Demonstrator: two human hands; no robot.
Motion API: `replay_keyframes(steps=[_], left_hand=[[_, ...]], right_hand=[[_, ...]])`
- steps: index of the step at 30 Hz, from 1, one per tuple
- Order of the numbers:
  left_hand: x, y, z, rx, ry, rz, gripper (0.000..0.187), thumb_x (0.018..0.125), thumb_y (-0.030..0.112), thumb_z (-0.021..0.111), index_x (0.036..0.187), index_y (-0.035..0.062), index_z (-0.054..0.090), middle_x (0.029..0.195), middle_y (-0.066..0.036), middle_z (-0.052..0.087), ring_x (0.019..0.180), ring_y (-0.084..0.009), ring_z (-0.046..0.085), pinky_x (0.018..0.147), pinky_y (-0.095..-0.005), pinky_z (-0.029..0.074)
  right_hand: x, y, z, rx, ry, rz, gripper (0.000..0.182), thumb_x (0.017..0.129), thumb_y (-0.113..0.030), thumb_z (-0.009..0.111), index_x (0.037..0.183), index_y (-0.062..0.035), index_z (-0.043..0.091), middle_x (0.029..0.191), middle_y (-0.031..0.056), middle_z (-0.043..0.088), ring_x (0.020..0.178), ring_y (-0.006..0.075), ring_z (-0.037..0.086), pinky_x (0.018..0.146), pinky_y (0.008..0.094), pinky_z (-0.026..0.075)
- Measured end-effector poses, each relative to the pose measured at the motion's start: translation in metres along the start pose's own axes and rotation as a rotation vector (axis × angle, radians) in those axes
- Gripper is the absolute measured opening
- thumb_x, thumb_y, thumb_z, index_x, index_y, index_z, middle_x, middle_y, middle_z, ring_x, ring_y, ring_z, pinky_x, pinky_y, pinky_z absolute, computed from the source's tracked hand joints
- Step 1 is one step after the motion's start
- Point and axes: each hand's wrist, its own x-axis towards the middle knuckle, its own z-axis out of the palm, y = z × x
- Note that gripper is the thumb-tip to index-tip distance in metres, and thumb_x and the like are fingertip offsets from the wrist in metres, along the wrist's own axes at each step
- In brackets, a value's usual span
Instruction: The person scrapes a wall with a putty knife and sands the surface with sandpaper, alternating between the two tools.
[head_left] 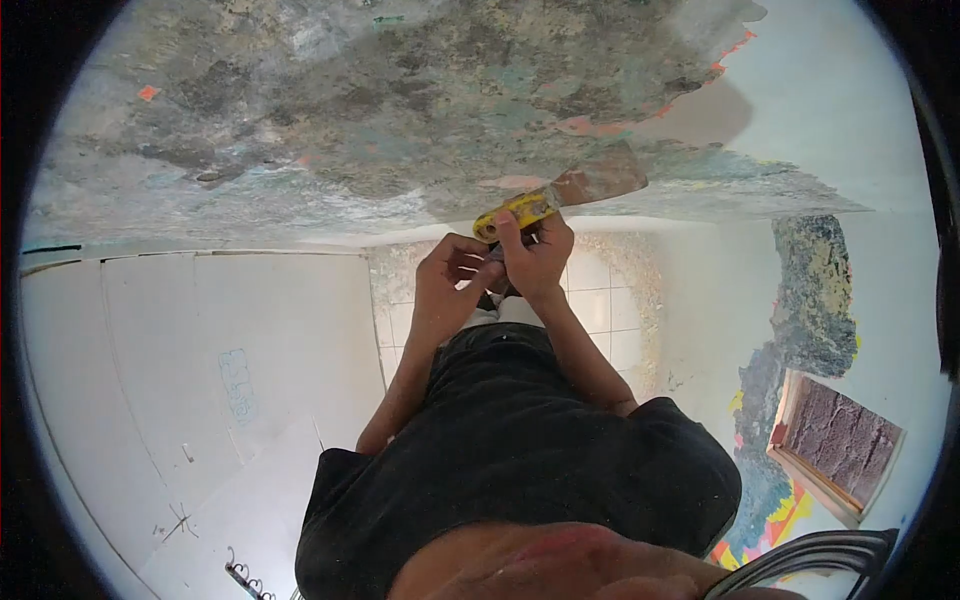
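Observation:
My right hand [540, 258] is wrapped around the yellow handle [515, 212] of a scraper. Its wide rust-brown blade [602, 180] lies flat against a rough grey, scraped surface [380, 110] at the top of the view. My left hand [452, 272] is right beside the right one, fingers curled and touching it at the lower end of the handle. Both forearms reach up from my black shirt [510, 450].
A smooth white wall [200, 370] fills the left side, with small hooks [245, 578] near its bottom. White floor tiles [600, 310] show behind my arms. On the right, a wall with peeled coloured paint patches [815, 300] holds a framed opening showing brick [838, 442].

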Motion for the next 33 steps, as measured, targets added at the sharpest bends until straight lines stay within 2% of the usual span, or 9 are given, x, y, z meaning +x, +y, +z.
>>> replay_keyframes(steps=[6, 10, 18, 19, 22, 25, 28, 31, 33], left_hand=[[0.000, -0.020, 0.001, -0.128, -0.072, -0.011, 0.015, 0.086, -0.001, 0.067, 0.100, -0.0008, 0.060, 0.086, -0.006, 0.067, 0.079, -0.0126, 0.066, 0.075, -0.0258, 0.054], [-0.008, -0.021, -0.015, -0.061, -0.079, -0.002, 0.014, 0.086, -0.001, 0.068, 0.098, -0.0006, 0.061, 0.083, -0.005, 0.068, 0.078, -0.0113, 0.066, 0.069, -0.0254, 0.053], [-0.014, -0.018, -0.048, -0.040, -0.029, -0.077, 0.010, 0.094, 0.010, 0.060, 0.092, 0.0057, 0.051, 0.070, 0.002, 0.057, 0.060, -0.0030, 0.047, 0.052, -0.0212, 0.039], [-0.014, -0.017, -0.052, -0.053, -0.035, -0.073, 0.009, 0.094, 0.009, 0.059, 0.092, 0.0057, 0.051, 0.070, 0.001, 0.058, 0.060, -0.0028, 0.048, 0.053, -0.0210, 0.039], [-0.016, -0.016, -0.055, -0.117, 0.015, -0.059, 0.005, 0.094, 0.006, 0.057, 0.095, 0.0056, 0.052, 0.072, 0.001, 0.059, 0.062, -0.0028, 0.049, 0.055, -0.0207, 0.040], [-0.019, -0.010, -0.056, -0.216, 0.078, -0.096, 0.006, 0.092, 0.005, 0.056, 0.097, 0.0055, 0.053, 0.074, 0.000, 0.061, 0.064, -0.0036, 0.052, 0.058, -0.0206, 0.041], [-0.019, -0.021, -0.057, -0.333, 0.112, -0.154, 0.009, 0.090, 0.006, 0.055, 0.099, 0.0061, 0.054, 0.077, 0.000, 0.063, 0.066, -0.0052, 0.054, 0.060, -0.0205, 0.042], [-0.017, -0.025, -0.055, -0.462, 0.129, -0.164, 0.011, 0.088, 0.006, 0.054, 0.099, 0.0066, 0.055, 0.080, -0.001, 0.063, 0.067, -0.0062, 0.056, 0.060, -0.0207, 0.044], [-0.018, -0.024, -0.056, -0.509, 0.130, -0.171, 0.011, 0.087, 0.007, 0.054, 0.098, 0.0067, 0.055, 0.083, -0.002, 0.062, 0.067, -0.0065, 0.056, 0.060, -0.0211, 0.045]], right_hand=[[0.005, -0.001, -0.008, -0.061, -0.078, 0.013, 0.021, 0.083, -0.016, 0.072, 0.093, 0.0005, 0.063, 0.076, 0.0060, 0.066, 0.064, 0.0126, 0.061, 0.058, 0.0276, 0.049], [0.036, 0.007, -0.039, -0.139, -0.052, -0.281, 0.022, 0.077, -0.008, 0.068, 0.095, 0.0026, 0.063, 0.085, 0.0088, 0.063, 0.073, 0.0150, 0.059, 0.063, 0.0279, 0.048], [0.058, -0.024, -0.087, 0.153, -0.352, 0.203, 0.024, 0.080, 0.001, 0.054, 0.104, 0.0034, 0.058, 0.075, 0.0056, 0.060, 0.060, 0.0074, 0.058, 0.041, 0.0229, 0.044], [0.058, -0.026, -0.088, 0.109, -0.368, 0.267, 0.025, 0.083, 0.000, 0.052, 0.108, 0.0017, 0.055, 0.069, 0.0031, 0.058, 0.059, 0.0064, 0.055, 0.045, 0.0238, 0.044], [0.062, -0.024, -0.087, -0.039, -0.382, 0.150, 0.032, 0.085, -0.003, 0.053, 0.116, 0.0003, 0.055, 0.068, 0.0019, 0.056, 0.057, 0.0063, 0.051, 0.050, 0.0235, 0.043], [0.065, -0.031, -0.074, -0.032, -0.359, 0.113, 0.042, 0.087, 0.000, 0.050, 0.129, -0.0062, 0.053, 0.061, -0.0032, 0.046, 0.045, 0.0026, 0.038, 0.039, 0.0189, 0.030], [0.068, -0.045, -0.074, -0.017, -0.413, 0.195, 0.046, 0.089, -0.002, 0.053, 0.134, -0.0102, 0.052, 0.059, -0.0045, 0.044, 0.045, 0.0017, 0.036, 0.039, 0.0176, 0.028], [0.072, -0.068, -0.075, -0.104, -0.446, 0.341, 0.040, 0.088, -0.007, 0.057, 0.127, -0.0051, 0.054, 0.063, -0.0011, 0.050, 0.050, 0.0045, 0.044, 0.046, 0.0228, 0.039], [0.074, -0.074, -0.073, -0.105, -0.434, 0.402, 0.034, 0.089, -0.010, 0.058, 0.123, -0.0061, 0.057, 0.061, -0.0021, 0.048, 0.046, 0.0042, 0.041, 0.043, 0.0223, 0.037]])
